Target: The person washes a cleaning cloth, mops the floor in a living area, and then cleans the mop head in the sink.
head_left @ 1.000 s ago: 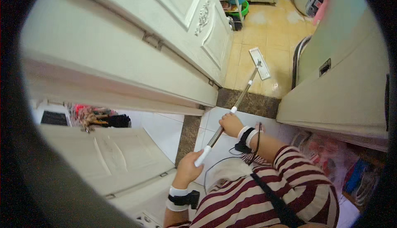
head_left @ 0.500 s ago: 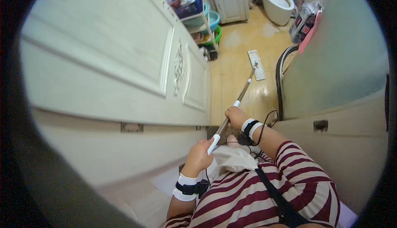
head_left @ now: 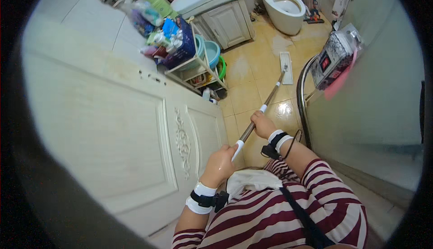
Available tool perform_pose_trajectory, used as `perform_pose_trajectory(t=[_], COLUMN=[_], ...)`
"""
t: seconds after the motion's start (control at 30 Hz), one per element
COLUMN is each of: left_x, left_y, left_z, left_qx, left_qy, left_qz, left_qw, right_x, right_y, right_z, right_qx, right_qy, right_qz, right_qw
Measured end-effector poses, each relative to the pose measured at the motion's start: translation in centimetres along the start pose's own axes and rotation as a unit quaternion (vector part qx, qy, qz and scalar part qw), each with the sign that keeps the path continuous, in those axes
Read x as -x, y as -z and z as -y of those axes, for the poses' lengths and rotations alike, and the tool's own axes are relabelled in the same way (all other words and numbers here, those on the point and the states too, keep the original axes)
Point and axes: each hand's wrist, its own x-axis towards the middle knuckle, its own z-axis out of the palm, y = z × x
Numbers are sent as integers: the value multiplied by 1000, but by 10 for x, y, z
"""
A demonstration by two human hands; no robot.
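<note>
Both of my hands grip the pole of a flat mop point(head_left: 247, 132), which slants away from me to the upper right. My left hand point(head_left: 219, 163) is closed around the white end of the handle, close to my body. Farther up, my right hand point(head_left: 263, 125) wraps the brown pole just below a white collar. The mop's white rectangular head point(head_left: 286, 75) lies flat on the yellow tiled floor point(head_left: 243, 83). White bands with black straps circle both my wrists.
On the left stands a white panelled door point(head_left: 140, 159). Beyond it, a shelf rack point(head_left: 198, 71) holds bottles and basins beside a sink cabinet point(head_left: 228, 23). A toilet point(head_left: 284, 12) is at the back. To the right, a frosted glass panel point(head_left: 374, 95) has a curved dark-edged base, with a patterned box point(head_left: 331, 62) nearby.
I have moved forward into the room, so the rack, sink and toilet appear nearer. Both hands keep their hold on the mop, whose head remains on the floor.
</note>
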Motion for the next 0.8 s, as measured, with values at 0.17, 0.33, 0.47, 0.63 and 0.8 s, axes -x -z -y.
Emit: perform_pose_trajectory(t=[0.17, 0.33, 0.47, 0.63, 0.8], left_x=[-99, -181, -262, -386, -464], left_y=[41, 68, 84, 103, 126], left_z=[-1, 6, 6, -16, -44], left_qx=[5, -6, 1, 0, 29], left_qy=[-48, -94, -141, -185, -220], left_qz=[-19, -15, -5, 1, 15], left_qw=[999, 995, 990, 983, 975], right_x=[-78, -135, -192, -261, -293], right_y=[39, 61, 87, 124, 155], right_z=[-50, -91, -137, -205, -260], right_qx=[24, 39, 57, 87, 81], right_qy=[-35, -87, -125, -258, -312], right_qz=[12, -20, -61, -69, -115], right_qw=[999, 995, 989, 960, 939])
